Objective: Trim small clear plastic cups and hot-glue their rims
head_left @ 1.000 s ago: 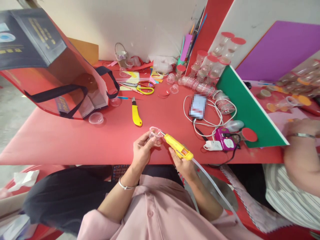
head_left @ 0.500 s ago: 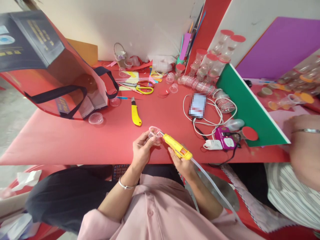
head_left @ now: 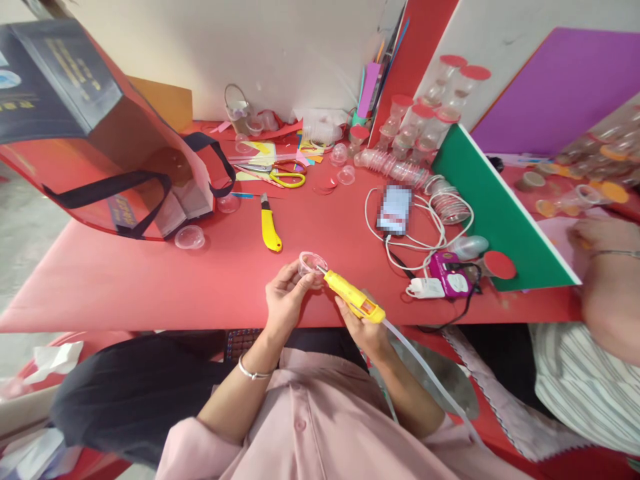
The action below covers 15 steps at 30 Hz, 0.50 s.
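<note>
My left hand [head_left: 289, 293] is closed around a small clear plastic cup [head_left: 311, 261], its rim tilted toward the other hand. In my right hand [head_left: 364, 327] is a yellow glue gun [head_left: 353, 295] with a long translucent glue stick [head_left: 425, 373] trailing from its back end. The gun's metal nozzle points left, at the cup's rim; whether it touches the plastic I cannot tell. Some of my right fingers are hidden beneath the gun. Farther up the red table [head_left: 225, 280] lies a yellow utility knife [head_left: 271, 227].
Scissors [head_left: 287, 175] and paper scraps lie at the back. On the right are a phone [head_left: 395, 210] with looped white cable, a purple power adapter [head_left: 449, 275], stacked cups [head_left: 395, 163] and a green divider [head_left: 500, 213]. A large bag [head_left: 125, 153] stands left. A co-worker's arm [head_left: 610, 287] shows beyond the divider.
The glue gun's nozzle has shifted slightly left and down at the cup's rim. Beyond the divider, the co-worker's hand has come into view. My left hand keeps its hold.
</note>
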Available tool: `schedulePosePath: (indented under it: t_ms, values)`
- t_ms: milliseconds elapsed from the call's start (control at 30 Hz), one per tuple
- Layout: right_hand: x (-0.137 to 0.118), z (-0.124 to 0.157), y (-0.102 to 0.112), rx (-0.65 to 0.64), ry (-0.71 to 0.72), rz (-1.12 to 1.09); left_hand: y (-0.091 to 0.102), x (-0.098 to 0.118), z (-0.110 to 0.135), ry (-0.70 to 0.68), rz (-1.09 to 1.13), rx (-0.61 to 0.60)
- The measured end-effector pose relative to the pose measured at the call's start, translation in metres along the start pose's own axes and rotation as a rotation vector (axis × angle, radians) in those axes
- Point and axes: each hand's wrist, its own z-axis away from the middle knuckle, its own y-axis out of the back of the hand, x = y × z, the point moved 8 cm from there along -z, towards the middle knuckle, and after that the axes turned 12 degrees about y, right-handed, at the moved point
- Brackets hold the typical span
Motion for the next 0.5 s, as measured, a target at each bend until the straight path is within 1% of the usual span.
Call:
schedulePosePath:
  t_ms: [133,233,500]
  values:
    - [0.0001,0.0019,-0.0012,-0.021,0.003,-0.010,-0.0019,-0.0014,0.0003,0.059,0.011,-0.031]
    - [0.0009,0.0015,-0.0021,-0.044,-0.015,-0.030,-0.0027,0.0004,0.0012,0.079,0.024,-0.042]
    - [0.0006,-0.0015,-0.0029,-0.035,-0.010,-0.056,-0.0001,0.0031,0.0017,0.055,0.059,-0.040]
